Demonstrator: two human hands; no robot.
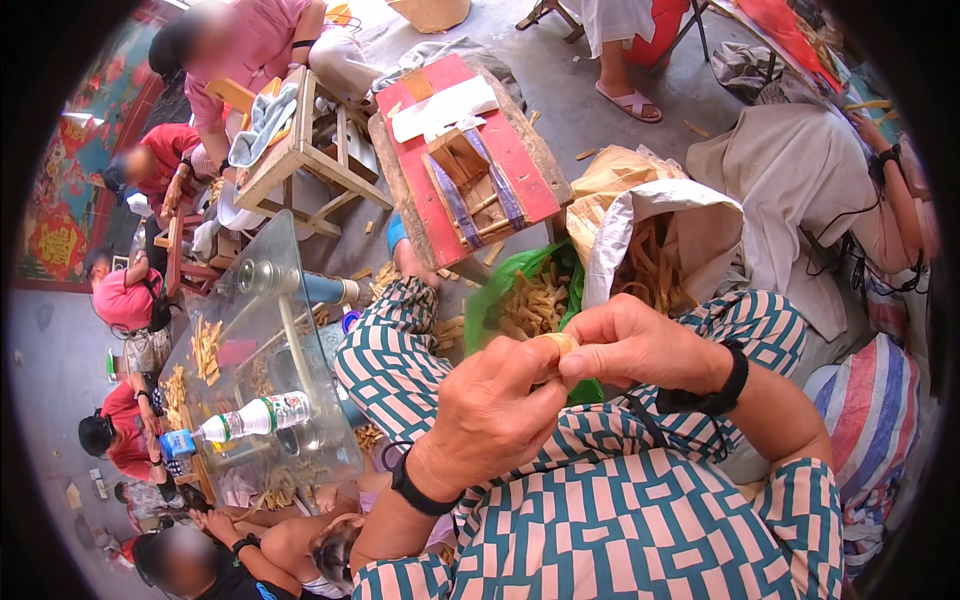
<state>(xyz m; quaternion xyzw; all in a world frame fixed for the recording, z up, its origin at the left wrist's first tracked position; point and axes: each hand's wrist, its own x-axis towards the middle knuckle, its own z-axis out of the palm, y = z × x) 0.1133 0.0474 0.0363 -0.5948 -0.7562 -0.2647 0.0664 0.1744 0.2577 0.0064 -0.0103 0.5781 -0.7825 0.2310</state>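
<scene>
My left hand [495, 410] and my right hand [635, 345] meet over my lap, and both pinch one small pale tan piece [562, 343] between thumb and fingers. Only the piece's tip shows; the rest is hidden by my fingers. Each wrist wears a black band. Just beyond my hands sits a green bag [520, 300] full of similar tan pieces. Beside it stands a white sack [660, 235] with more of them. My knees in teal, pink and white patterned cloth show on either side.
A red wooden stool [520, 165] with a small wooden frame stands ahead. A glass-topped table [250, 330] at left carries a plastic bottle [255, 418] and scattered tan pieces. Several people sit around it. A striped sack [870, 420] lies at right.
</scene>
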